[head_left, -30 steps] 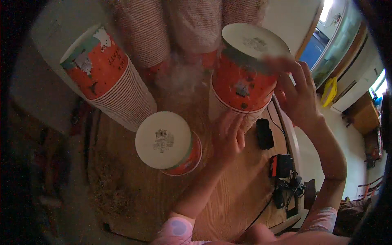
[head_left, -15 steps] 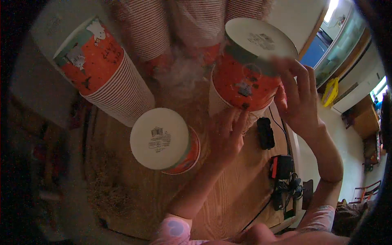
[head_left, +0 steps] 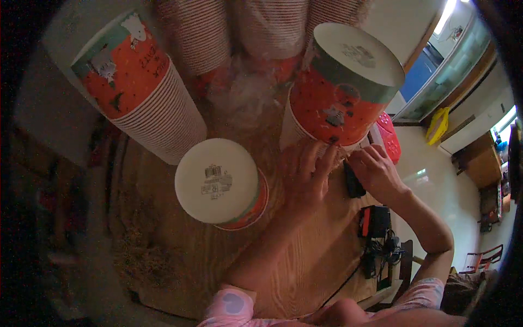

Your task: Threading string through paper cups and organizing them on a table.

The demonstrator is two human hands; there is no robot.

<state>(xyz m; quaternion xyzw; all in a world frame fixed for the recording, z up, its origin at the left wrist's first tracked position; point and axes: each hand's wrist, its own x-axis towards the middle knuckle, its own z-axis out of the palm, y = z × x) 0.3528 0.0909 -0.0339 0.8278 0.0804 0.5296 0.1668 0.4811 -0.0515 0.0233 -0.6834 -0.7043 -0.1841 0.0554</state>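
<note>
Upside down at the right stands a stack of orange-and-green paper buckets (head_left: 338, 109) with a white base on top. My left hand (head_left: 305, 171) rests its stretched fingers against the stack's lower rim. Just right of it, my right hand (head_left: 378, 171) is closed, fingertips pinched together by the same rim; what lies between them is hidden. Left of my hands another upturned paper bucket (head_left: 218, 180) shows its white printed base. Farther left leans a tall stack of nested buckets (head_left: 158, 109), its many pale rims showing.
Several plastic-wrapped bucket stacks (head_left: 201, 38) stand at the back, with crumpled clear film (head_left: 245, 95) before them. On the wooden table (head_left: 305, 261), a black object (head_left: 354, 184), a red-and-black box (head_left: 376, 220) and tangled cables (head_left: 381, 250) lie right. A red plastic thing (head_left: 388, 139) is beyond the edge.
My right hand has come down from the side of the right bucket stack to its lower rim, near my left hand. My left hand stays at that rim.
</note>
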